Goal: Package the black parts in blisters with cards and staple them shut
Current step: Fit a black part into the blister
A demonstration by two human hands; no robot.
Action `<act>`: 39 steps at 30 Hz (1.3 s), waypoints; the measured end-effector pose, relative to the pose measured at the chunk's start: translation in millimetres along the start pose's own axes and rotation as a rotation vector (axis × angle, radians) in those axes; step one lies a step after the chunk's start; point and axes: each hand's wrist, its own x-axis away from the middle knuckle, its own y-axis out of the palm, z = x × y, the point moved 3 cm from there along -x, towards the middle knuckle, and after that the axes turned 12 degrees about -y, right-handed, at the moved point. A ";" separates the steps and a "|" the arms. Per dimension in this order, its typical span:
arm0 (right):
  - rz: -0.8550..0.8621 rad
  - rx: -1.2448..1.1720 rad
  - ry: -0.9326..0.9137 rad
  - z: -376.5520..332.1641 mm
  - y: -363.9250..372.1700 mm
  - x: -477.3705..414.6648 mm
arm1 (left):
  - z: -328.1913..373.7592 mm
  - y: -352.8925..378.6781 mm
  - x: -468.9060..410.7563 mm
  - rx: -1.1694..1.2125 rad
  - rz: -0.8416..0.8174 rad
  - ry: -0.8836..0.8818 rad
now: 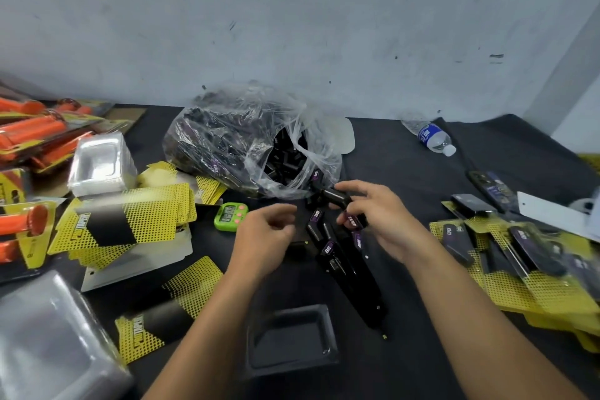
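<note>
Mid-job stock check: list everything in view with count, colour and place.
plastic bag of black parts: one, clear, back centre
loose black parts: several, black with purple labels, between the hands
empty blister: one, clear, front centre
cards: many, yellow and black, left
blister stacks: two, clear, left side
timer: one, green, left of centre
water bottle: one, clear, lying back right
finished packs: a pile, yellow and black, right
orange packs: several, orange, far left
left hand: one, loosely curled, empty
right hand: one, pinching a black part
</note>
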 end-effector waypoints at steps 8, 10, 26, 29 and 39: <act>-0.047 -0.463 0.116 8.2 43.2 80.0 | 19.9 -10.6 56.0 0.414 -0.314 -0.015; -0.030 -0.388 0.101 15.5 47.7 95.7 | 7.7 -15.7 63.2 0.377 -0.270 -0.053; 0.162 0.243 -0.187 22.1 53.2 135.2 | -60.5 -57.3 107.9 0.037 -0.032 -0.108; 0.107 0.537 -0.175 15.6 53.2 140.5 | -75.8 -61.7 114.4 -0.125 -0.070 -0.116; -0.186 1.015 -0.323 23.1 107.7 149.9 | -94.1 -54.2 134.1 -0.028 0.043 -0.214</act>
